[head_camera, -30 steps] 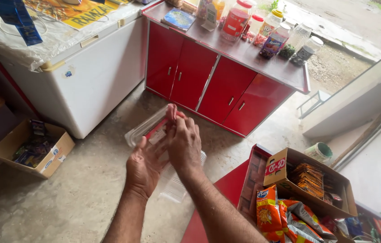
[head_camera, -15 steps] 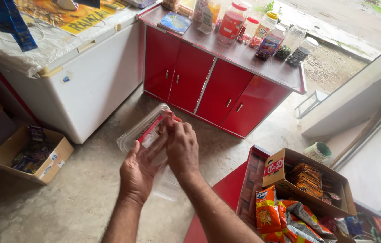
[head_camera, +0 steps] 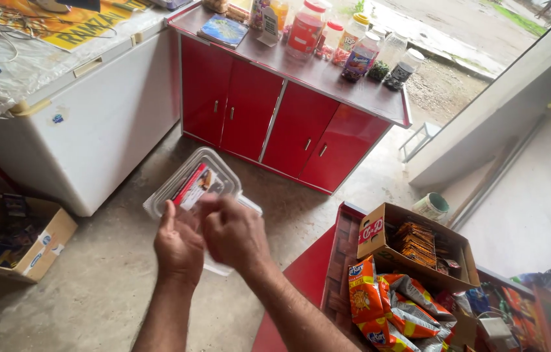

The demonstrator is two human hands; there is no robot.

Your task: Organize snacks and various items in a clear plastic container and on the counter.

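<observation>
I hold a clear plastic clamshell container (head_camera: pixel 191 177) in front of me over the concrete floor. Its lid stands tilted up and a red-and-white printed card shows inside. My left hand (head_camera: pixel 176 242) grips the container from below at its near left edge. My right hand (head_camera: pixel 235 231) rests on the near right part, fingers curled over the lower half of the container (head_camera: pixel 249 207). Both hands touch each other at the thumbs.
A red cabinet (head_camera: pixel 275 124) with jars and bottles on top stands ahead. A white chest freezer (head_camera: pixel 86 124) is at the left, a cardboard box (head_camera: pixel 12 234) on the floor beside it. A red counter (head_camera: pixel 314 274) with a snack box (head_camera: pixel 412 248) and packets lies at the right.
The container has swung left and its lid has opened upward. My hands have shifted a little lower and closer to me.
</observation>
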